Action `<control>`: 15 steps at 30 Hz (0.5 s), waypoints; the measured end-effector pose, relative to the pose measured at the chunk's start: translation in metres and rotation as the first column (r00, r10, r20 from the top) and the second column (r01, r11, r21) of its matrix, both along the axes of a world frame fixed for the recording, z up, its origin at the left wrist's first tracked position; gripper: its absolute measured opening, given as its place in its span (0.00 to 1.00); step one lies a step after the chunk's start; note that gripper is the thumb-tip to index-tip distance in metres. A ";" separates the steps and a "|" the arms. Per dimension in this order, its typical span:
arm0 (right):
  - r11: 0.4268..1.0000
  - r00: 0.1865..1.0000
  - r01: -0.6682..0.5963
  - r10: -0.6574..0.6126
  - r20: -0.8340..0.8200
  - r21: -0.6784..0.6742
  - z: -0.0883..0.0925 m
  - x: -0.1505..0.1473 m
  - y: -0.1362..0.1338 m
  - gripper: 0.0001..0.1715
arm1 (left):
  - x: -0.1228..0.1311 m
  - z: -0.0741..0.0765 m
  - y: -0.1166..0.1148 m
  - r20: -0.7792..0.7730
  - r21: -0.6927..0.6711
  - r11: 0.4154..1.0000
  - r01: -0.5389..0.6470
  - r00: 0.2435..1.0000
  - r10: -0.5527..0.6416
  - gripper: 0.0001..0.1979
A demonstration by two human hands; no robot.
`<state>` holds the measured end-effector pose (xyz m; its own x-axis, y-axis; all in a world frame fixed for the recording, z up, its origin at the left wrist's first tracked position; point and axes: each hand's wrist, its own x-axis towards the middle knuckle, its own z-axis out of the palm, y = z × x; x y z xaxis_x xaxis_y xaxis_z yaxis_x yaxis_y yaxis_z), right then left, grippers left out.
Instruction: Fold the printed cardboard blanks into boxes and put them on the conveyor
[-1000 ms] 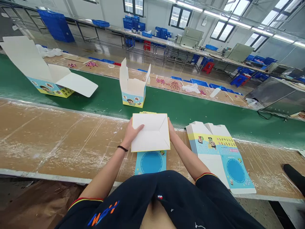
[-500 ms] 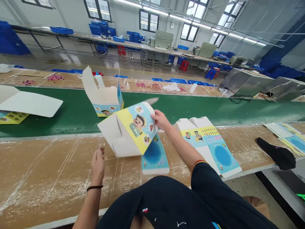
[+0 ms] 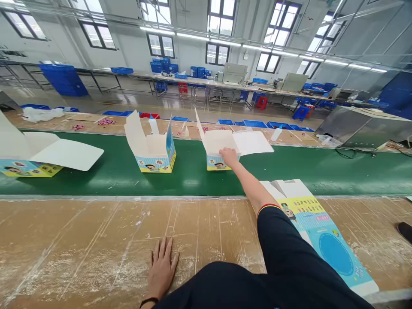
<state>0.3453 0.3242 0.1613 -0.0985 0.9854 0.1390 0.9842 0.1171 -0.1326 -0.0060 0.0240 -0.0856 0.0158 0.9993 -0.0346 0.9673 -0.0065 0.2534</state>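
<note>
An unfolded-top cardboard box (image 3: 216, 162) with blue and yellow printed sides stands on the green conveyor belt, its white flaps raised and spread. My right hand (image 3: 229, 158) reaches out to it, fingers closed over its near right edge. Flat on the brown table surface lies my left hand (image 3: 162, 265), fingers spread, holding nothing. Left of that box, a second open box (image 3: 156, 161) sits on the belt with flaps up. A third box (image 3: 32, 167) stands at the far left, its wide flap hanging toward me. Flat printed cartons (image 3: 334, 244) lie beneath and beside my right arm.
The green belt (image 3: 309, 169) runs across in front of the brown-covered table (image 3: 80, 244). Beyond it, a ledge bears white bottles (image 3: 153, 125), small pink pieces (image 3: 106, 122) and plastic bags (image 3: 43, 113). A metal housing (image 3: 363, 128) covers the belt's right side.
The box in my right hand has gone from above the table onto the belt, now upright with flaps spread. My left hand has come down flat on the table. The view has shifted left.
</note>
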 end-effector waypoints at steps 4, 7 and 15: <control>0.994 0.994 0.103 -0.102 0.034 -0.036 -0.042 0.014 -0.009 0.19 | -0.004 0.002 -0.003 -0.069 -0.035 0.999 0.006 0.998 -0.009 0.29; 0.991 0.991 0.136 -0.136 0.019 -0.011 -0.059 0.014 -0.028 0.24 | -0.005 0.011 -0.005 -0.085 -0.053 0.999 -0.001 0.996 -0.003 0.30; 0.844 0.798 0.535 -0.491 -0.349 0.036 -0.085 0.076 -0.139 0.30 | -0.016 0.035 0.002 0.102 -0.037 0.991 -0.129 0.986 0.132 0.33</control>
